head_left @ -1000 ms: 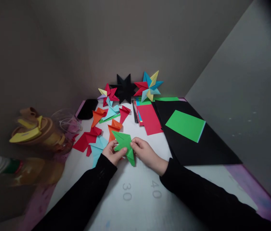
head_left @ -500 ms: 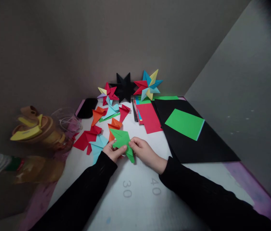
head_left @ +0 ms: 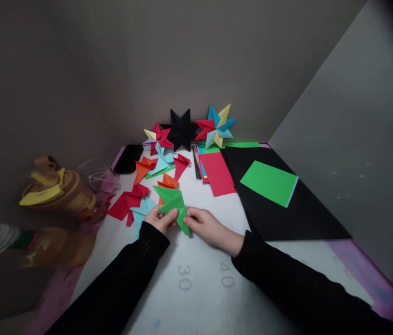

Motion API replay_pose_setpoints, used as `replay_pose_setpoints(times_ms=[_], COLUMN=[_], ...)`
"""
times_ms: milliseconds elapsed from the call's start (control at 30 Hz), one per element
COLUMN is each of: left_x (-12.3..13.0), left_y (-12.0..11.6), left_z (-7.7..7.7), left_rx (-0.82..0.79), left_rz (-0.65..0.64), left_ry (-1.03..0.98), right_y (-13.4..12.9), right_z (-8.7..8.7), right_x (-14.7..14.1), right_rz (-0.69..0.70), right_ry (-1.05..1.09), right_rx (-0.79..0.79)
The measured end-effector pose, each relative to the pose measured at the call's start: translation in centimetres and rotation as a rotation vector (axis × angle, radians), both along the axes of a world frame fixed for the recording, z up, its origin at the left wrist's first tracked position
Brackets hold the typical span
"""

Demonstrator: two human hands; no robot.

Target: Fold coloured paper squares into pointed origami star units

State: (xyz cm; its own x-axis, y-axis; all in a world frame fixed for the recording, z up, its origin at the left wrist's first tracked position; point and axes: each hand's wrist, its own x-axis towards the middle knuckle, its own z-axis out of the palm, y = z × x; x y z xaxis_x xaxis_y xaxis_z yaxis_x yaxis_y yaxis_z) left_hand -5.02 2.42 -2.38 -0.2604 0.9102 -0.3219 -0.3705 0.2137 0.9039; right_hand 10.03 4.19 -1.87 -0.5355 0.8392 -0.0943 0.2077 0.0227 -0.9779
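Observation:
A folded green paper piece (head_left: 172, 201) with pointed ends is held above the white mat. My left hand (head_left: 161, 218) pinches its lower left side, thumb on top. My right hand (head_left: 206, 225) grips its lower right edge between thumb and fingers. Just behind and left of it lie folded paper pieces: a red one (head_left: 124, 204), a light blue one (head_left: 142, 212) partly behind my left hand, and an orange one (head_left: 168, 180) partly covered by the green piece. Farther back are another orange piece (head_left: 144, 167), a light blue piece (head_left: 161, 162) and a red piece (head_left: 181, 164).
Against the back wall stand a black paper star (head_left: 181, 130) and two multicoloured stars, one larger (head_left: 216, 124), one smaller (head_left: 157, 137). Red paper (head_left: 217, 173) and a black sheet (head_left: 308, 218) bearing green paper (head_left: 269, 182) lie right. Left are a phone (head_left: 129, 158), a cup (head_left: 72, 190) and a bottle (head_left: 53, 244).
The green paper piece has turned and shifted slightly left in my hands. My right hand has slid lower along its edge. The whole view has dropped slightly.

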Motion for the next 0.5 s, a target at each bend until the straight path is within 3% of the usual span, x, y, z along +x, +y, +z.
replay_pose_setpoints(times_ms=[133,300,500], left_x=[-0.2,-1.3,-1.6], left_y=[0.1,0.9,1.0], left_z=[0.4,1.6,2.1], left_rx=[0.009,0.005,0.014], left_rz=[0.038,0.18,0.161], left_ry=[-0.038,-0.091,-0.134], right_y=[-0.3,-1.1,-0.6], right_z=[0.0,-0.4,0.2], right_x=[0.0,-0.2,-0.3], right_rz=[-0.014,0.011,-0.131], right_ry=[-0.022,-0.053,0.182], right_rx=[0.043,0.098,-0.115])
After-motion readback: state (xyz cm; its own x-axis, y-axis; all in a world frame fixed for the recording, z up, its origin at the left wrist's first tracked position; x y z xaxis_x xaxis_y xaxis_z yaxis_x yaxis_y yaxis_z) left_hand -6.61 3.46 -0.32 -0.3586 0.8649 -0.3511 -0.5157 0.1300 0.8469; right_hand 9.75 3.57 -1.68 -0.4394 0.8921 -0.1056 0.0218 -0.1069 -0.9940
